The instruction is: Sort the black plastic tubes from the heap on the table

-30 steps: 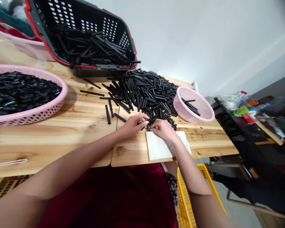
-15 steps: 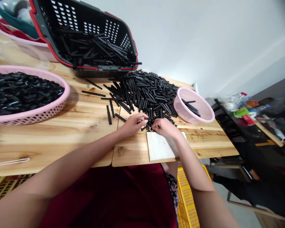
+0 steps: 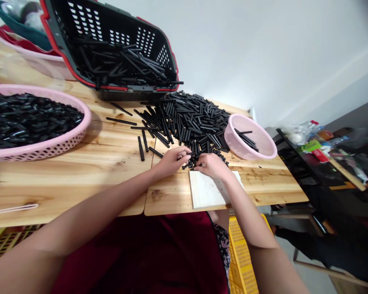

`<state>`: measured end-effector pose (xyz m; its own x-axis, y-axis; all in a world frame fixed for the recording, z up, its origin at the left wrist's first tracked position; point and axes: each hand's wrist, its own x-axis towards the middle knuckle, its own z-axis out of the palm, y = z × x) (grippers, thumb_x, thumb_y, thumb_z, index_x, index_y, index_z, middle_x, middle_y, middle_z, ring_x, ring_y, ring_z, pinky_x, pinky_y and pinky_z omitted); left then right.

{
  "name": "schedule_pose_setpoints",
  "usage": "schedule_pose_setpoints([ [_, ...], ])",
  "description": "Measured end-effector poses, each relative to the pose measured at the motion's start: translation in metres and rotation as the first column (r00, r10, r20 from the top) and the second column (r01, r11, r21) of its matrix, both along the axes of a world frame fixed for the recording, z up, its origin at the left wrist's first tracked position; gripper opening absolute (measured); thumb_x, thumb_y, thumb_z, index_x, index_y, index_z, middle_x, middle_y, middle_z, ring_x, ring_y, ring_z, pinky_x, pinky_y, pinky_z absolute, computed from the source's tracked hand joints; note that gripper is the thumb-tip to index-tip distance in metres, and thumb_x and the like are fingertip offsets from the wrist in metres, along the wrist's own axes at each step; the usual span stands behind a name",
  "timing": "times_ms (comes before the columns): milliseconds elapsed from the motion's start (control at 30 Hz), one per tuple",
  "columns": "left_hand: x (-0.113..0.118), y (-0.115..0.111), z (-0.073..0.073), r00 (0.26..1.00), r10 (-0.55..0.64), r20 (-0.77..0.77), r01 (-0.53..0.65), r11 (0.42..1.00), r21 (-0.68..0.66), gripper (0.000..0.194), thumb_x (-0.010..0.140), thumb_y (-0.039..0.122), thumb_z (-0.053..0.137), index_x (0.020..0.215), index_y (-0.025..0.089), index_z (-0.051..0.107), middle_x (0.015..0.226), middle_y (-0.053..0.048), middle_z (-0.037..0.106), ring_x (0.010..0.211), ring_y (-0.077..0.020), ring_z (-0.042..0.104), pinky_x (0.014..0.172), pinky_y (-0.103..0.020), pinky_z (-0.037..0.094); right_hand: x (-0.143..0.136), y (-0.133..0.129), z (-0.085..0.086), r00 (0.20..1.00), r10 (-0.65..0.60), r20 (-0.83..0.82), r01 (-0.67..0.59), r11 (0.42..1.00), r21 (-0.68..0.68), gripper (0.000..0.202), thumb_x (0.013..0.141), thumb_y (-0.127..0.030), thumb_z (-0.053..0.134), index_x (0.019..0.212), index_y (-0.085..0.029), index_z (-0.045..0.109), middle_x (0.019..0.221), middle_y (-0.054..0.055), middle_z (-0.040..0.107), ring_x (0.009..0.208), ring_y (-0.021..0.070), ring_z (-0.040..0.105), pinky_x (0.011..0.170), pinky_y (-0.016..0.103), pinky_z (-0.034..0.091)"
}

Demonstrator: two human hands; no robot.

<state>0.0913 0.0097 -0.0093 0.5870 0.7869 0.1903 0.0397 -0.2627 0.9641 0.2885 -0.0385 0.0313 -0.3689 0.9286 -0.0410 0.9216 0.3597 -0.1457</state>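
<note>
My left hand [image 3: 173, 159] is closed on a thin black tube [image 3: 195, 154], held sideways in front of a large heap of black tubes [image 3: 196, 118]. Just right of it, my right hand [image 3: 212, 164] has its thumb and fingers pinched low over small black pieces [image 3: 188, 164]; what sits between the fingertips is too small to make out. A white board [image 3: 207, 192] lies on the table right below my right hand, and the right wrist passes over its corner. The heap's near edge is partly covered by both hands.
At the back stands a black basket [image 3: 106, 87] with red edging, holding long black tubes. A pink basket [image 3: 86, 118] of black pieces is on the left; a smaller pink basket [image 3: 266, 136] with a few tubes is right. Yellow crates [image 3: 242, 257] stand below the wooden table [image 3: 110, 163].
My right hand has shifted very slightly, its fingertips a little lower and to the left. My left hand stays in place with the tube.
</note>
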Motion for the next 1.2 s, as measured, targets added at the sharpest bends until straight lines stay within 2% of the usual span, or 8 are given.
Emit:
schedule_pose_setpoints([
  [200, 0.001, 0.0, 0.001, 1.0, 0.003, 0.003, -0.003, 1.0, -0.03, 0.04, 0.081, 0.043, 0.054, 0.104, 0.01, 0.057, 0.079, -0.002, 0.061, 0.066, -0.0044, 0.055, 0.058, -0.014, 0.039, -0.001, -0.005, -0.005, 1.0, -0.008, 0.02, 0.006, 0.994, 0.11, 0.02, 0.086, -0.021, 0.053, 0.08, -0.012, 0.07, 0.088, 0.008, 0.062, 0.078, 0.0115, 0.056, 0.07, 0.021, 0.035],
  [300, 0.003, 0.001, -0.003, 1.0, 0.03, 0.004, -0.03, 0.999, -0.021, 0.039, 0.081, 0.042, 0.053, 0.103, 0.01, 0.057, 0.085, -0.004, 0.064, 0.069, -0.0049, 0.057, 0.061, -0.014, 0.042, -0.003, -0.011, -0.005, 0.959, -0.029, -0.283, 0.087, 0.977, 0.196, 0.016, 0.083, -0.019, 0.054, 0.077, -0.011, 0.067, 0.084, 0.006, 0.062, 0.072, 0.0089, 0.053, 0.066, 0.019, 0.036],
  [367, 0.003, 0.0, -0.004, 0.999, 0.032, -0.005, -0.032, 0.999, 0.001, 0.037, 0.081, 0.042, 0.054, 0.101, 0.011, 0.059, 0.087, -0.004, 0.064, 0.07, -0.0045, 0.057, 0.063, -0.014, 0.043, -0.008, -0.014, -0.004, 0.862, -0.007, -0.507, 0.13, 0.969, 0.209, 0.017, 0.083, -0.023, 0.055, 0.077, -0.012, 0.066, 0.083, 0.005, 0.061, 0.067, 0.0074, 0.05, 0.062, 0.019, 0.037],
  [433, 0.003, -0.001, -0.004, 1.0, 0.013, -0.015, -0.013, 1.0, 0.01, 0.038, 0.081, 0.042, 0.054, 0.102, 0.011, 0.06, 0.085, -0.004, 0.064, 0.069, -0.004, 0.055, 0.062, -0.014, 0.042, -0.014, -0.016, -0.003, 0.788, 0.012, -0.615, 0.163, 0.96, 0.227, 0.019, 0.085, -0.027, 0.057, 0.079, -0.012, 0.067, 0.08, 0.005, 0.061, 0.064, 0.0071, 0.049, 0.059, 0.019, 0.037],
  [700, 0.0, -0.002, -0.002, 1.0, -0.002, 0.018, 0.002, 1.0, -0.002, 0.041, 0.082, 0.045, 0.054, 0.105, 0.011, 0.061, 0.086, -0.004, 0.065, 0.069, -0.0042, 0.055, 0.063, -0.014, 0.042, -0.027, -0.02, -0.004, 0.824, 0.031, -0.566, 0.22, 0.903, 0.369, 0.023, 0.09, -0.03, 0.054, 0.08, -0.013, 0.066, 0.073, 0.004, 0.058, 0.063, 0.0073, 0.047, 0.06, 0.02, 0.035],
  [867, -0.001, -0.004, 0.001, 0.999, 0.041, 0.033, -0.042, 0.998, 0.056, 0.041, 0.083, 0.047, 0.054, 0.1, 0.011, 0.064, 0.088, -0.005, 0.066, 0.074, -0.0055, 0.057, 0.067, -0.014, 0.043, -0.026, -0.019, -0.005, 0.779, -0.04, -0.625, 0.281, 0.914, 0.292, 0.026, 0.086, -0.035, 0.06, 0.075, -0.012, 0.066, 0.072, 0.004, 0.059, 0.063, 0.0068, 0.049, 0.059, 0.019, 0.037],
  [1033, -0.002, -0.007, 0.008, 0.999, 0.045, 0.007, -0.045, 0.996, 0.075, 0.038, 0.083, 0.045, 0.054, 0.095, 0.012, 0.066, 0.079, -0.002, 0.063, 0.066, -0.0022, 0.052, 0.061, -0.012, 0.038, -0.026, -0.018, -0.012, 0.573, -0.138, -0.808, 0.332, 0.94, 0.075, 0.036, 0.081, -0.041, 0.067, 0.102, -0.011, 0.068, 0.085, 0.006, 0.064, 0.068, 0.0091, 0.057, 0.062, 0.019, 0.049],
  [1200, -0.002, -0.007, 0.009, 0.998, 0.055, 0.018, -0.056, 0.996, 0.076, 0.037, 0.082, 0.046, 0.056, 0.087, 0.011, 0.067, 0.073, 0.0, 0.06, 0.057, 0.0009, 0.039, 0.054, -0.011, 0.03, -0.03, -0.021, -0.01, 0.425, -0.194, -0.884, 0.294, 0.953, -0.068, 0.039, 0.079, -0.043, 0.069, 0.1, -0.011, 0.069, 0.08, 0.007, 0.065, 0.065, 0.0118, 0.062, 0.06, 0.023, 0.055],
])
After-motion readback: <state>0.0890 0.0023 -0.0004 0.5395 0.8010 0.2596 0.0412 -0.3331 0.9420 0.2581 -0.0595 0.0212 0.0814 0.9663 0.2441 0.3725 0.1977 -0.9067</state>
